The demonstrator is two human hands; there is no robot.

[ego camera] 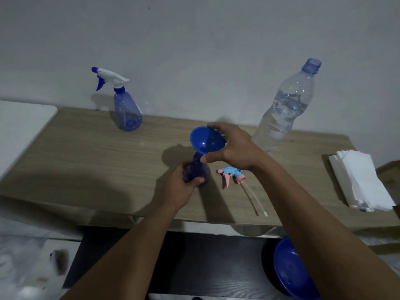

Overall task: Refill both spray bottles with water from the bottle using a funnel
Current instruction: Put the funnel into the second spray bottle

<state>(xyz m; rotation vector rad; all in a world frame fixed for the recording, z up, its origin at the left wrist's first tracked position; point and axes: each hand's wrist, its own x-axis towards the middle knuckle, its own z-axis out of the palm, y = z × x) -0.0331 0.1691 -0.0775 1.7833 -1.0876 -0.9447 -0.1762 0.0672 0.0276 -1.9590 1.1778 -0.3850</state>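
A dark blue spray bottle [197, 167] without its head stands mid-table, and my left hand [180, 188] grips its body. A blue funnel [205, 139] sits with its stem in the bottle's neck; my right hand [233, 148] holds the funnel's rim between fingers and thumb. The bottle's pink and light-blue spray head [232, 173] lies on the wooden table [86, 161] just to the right, its tube pointing toward me. A second blue spray bottle [126, 109] with a white and blue head stands at the back left. An uncapped clear water bottle [285, 109], partly full, stands at the back right.
A stack of white napkins [361, 180] lies near the table's right edge. A blue bowl [292, 271] sits below the table's front edge at the lower right. A white surface [21, 126] adjoins the table on the left. A wall runs behind.
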